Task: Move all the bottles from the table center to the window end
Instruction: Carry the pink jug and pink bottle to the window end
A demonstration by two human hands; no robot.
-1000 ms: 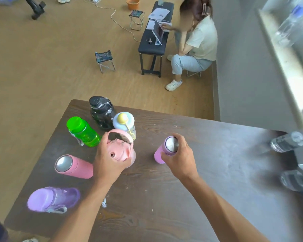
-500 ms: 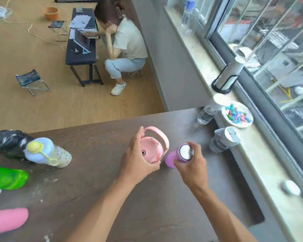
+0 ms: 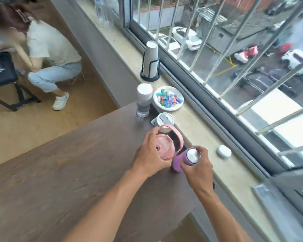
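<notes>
My left hand [image 3: 150, 153] grips a pink bottle [image 3: 164, 148] with a loop handle, held at the window end of the dark wooden table [image 3: 68, 172]. Beside it my right hand [image 3: 197, 169] grips a purple bottle [image 3: 185, 158] with a silver cap, close to the table's edge by the sill. I cannot tell whether either bottle rests on the table. A clear bottle with a white cap [image 3: 143, 100] and a grey bottle with a white lid [image 3: 164, 120] stand at this end, just beyond the pink one.
The stone window sill [image 3: 226, 180] runs along the table's end, carrying a plate of coloured pieces [image 3: 168, 98], a stack of paper cups in a black holder [image 3: 150, 62] and a small white lid [image 3: 223, 151]. A person [image 3: 47, 55] crouches on the floor at left.
Both hands have carried the pink and purple bottles from the table's middle to the window end. My view has swung right, so the other coloured bottles have left the frame.
</notes>
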